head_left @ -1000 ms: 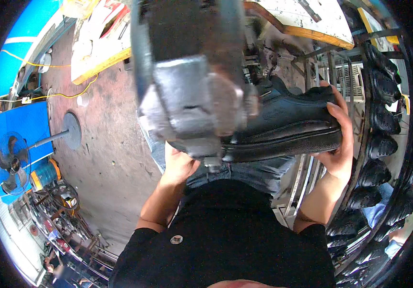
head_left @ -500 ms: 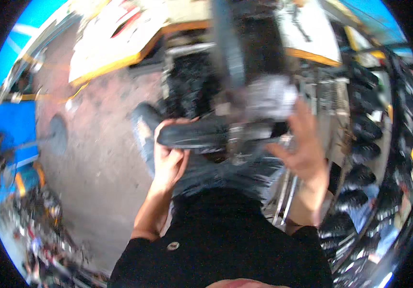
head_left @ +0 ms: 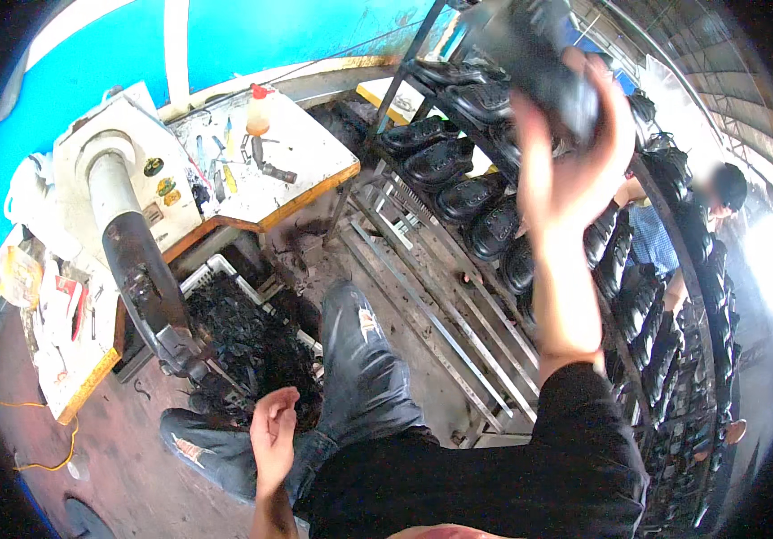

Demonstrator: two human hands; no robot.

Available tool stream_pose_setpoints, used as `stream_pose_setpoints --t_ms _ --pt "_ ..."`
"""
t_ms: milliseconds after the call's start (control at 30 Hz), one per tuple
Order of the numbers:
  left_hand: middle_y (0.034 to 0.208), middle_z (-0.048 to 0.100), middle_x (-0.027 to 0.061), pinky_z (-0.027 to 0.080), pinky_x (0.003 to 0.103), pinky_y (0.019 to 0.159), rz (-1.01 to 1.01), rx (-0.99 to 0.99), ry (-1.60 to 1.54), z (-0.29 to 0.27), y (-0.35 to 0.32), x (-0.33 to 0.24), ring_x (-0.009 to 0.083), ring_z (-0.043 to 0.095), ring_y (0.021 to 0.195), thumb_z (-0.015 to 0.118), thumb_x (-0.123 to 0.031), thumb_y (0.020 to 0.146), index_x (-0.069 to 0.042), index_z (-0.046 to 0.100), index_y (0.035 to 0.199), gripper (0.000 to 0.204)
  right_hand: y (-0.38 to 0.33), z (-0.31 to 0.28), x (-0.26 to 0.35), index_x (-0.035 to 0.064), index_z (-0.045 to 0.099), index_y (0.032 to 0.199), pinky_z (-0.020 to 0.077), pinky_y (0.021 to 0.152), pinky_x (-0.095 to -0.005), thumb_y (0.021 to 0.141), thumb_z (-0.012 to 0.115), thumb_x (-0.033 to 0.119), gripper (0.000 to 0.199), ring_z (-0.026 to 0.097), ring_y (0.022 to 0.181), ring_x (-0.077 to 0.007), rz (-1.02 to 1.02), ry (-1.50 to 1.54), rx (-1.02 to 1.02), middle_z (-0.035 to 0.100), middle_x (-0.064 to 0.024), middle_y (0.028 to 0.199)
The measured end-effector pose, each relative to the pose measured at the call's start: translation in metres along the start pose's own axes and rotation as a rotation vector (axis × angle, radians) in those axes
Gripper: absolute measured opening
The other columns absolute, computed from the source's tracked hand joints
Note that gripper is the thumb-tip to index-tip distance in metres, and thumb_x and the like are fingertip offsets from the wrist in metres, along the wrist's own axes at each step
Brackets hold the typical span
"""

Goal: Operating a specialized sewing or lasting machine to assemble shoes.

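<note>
My right hand [head_left: 579, 166] is raised at the upper right with a black shoe [head_left: 543, 58] between thumb and fingers. The shoe is smeared by motion, in front of the upper tiers of a rack. Low at the left, my left hand [head_left: 274, 431] hangs beside my thigh with nothing in it, its fingers loosely bent. Near that hand is a crate [head_left: 216, 262] heaped with black scraps [head_left: 247, 337]. The black-and-grey machine arm [head_left: 139, 265] slants down over the crate, its metal tip beside the scraps.
Rows of black shoes [head_left: 463, 198] fill the metal rack [head_left: 687, 242] at the right. Metal rails [head_left: 431, 301] lie low between my knee and the rack. A white worktable [head_left: 301, 144] with yellow edging carries hand tools and a bottle [head_left: 261, 106]. Another person [head_left: 651, 238] is behind the rack.
The view has swung right toward the rack. My left hand has let go of the black shoe at the machine and dropped lower; my right hand has risen toward the rack with a black shoe.
</note>
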State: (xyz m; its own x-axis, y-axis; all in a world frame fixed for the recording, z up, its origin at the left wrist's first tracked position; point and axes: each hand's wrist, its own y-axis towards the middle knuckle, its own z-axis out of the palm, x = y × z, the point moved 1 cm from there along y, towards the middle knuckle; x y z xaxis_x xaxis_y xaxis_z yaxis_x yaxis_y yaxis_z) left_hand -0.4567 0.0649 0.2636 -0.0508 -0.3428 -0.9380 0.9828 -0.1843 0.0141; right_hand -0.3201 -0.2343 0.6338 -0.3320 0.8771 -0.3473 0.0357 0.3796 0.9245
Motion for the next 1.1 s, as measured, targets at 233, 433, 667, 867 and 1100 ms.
stream_pose_setpoints --t_ms 233,433,667,867,1100 --pt "0.123 0.064 0.0115 0.045 0.032 0.103 -0.076 0.033 -0.020 0.000 -0.016 0.011 0.0195 0.061 0.113 0.056 0.003 0.097 0.001 0.055 0.128 0.031 0.088 0.091 -0.157 0.0026 0.060 0.115 0.0499 0.091 -0.0468 0.083 0.061 0.002 0.032 0.060 0.108 -0.0377 0.206 -0.666 0.381 0.061 -0.0217 0.115" --pt "0.124 0.064 0.0132 0.045 0.034 0.104 -0.161 0.073 -0.020 0.000 -0.024 0.010 0.0205 0.061 0.113 0.058 0.000 0.095 0.001 0.053 0.131 0.036 0.054 0.082 -0.159 0.0051 0.066 0.115 0.0457 0.100 -0.0496 0.080 0.075 0.023 0.040 0.067 0.109 -0.0326 0.167 -0.604 0.624 0.071 -0.0172 0.108" --pt "0.123 0.064 0.0130 0.045 0.034 0.104 -0.257 0.051 0.001 -0.012 -0.023 0.012 0.0216 0.062 0.113 0.058 0.001 0.094 0.002 0.054 0.129 0.035 0.022 -0.115 -0.138 0.0079 0.058 0.127 0.0527 0.089 -0.0451 0.080 0.077 0.021 0.052 0.064 0.108 -0.0348 0.126 -1.013 0.564 0.067 -0.0158 0.114" --pt "0.122 0.065 0.0117 0.045 0.033 0.102 -0.256 0.198 0.134 0.015 0.006 -0.001 0.0201 0.061 0.113 0.056 0.001 0.095 0.001 0.055 0.128 0.033 0.010 -0.209 -0.168 0.0107 0.054 0.136 0.0509 0.092 -0.0432 0.086 0.073 0.018 0.054 0.062 0.111 -0.0337 0.283 -1.111 0.840 0.067 -0.0139 0.117" --pt "0.120 0.065 0.0083 0.046 0.030 0.099 -0.213 0.297 0.151 0.052 0.026 -0.014 0.0170 0.060 0.111 0.056 0.002 0.096 0.000 0.056 0.127 0.031 -0.008 -0.214 -0.132 0.0112 0.056 0.135 0.0483 0.097 -0.0419 0.092 0.068 0.021 0.045 0.059 0.113 -0.0307 0.059 -0.947 0.457 0.066 -0.0122 0.121"
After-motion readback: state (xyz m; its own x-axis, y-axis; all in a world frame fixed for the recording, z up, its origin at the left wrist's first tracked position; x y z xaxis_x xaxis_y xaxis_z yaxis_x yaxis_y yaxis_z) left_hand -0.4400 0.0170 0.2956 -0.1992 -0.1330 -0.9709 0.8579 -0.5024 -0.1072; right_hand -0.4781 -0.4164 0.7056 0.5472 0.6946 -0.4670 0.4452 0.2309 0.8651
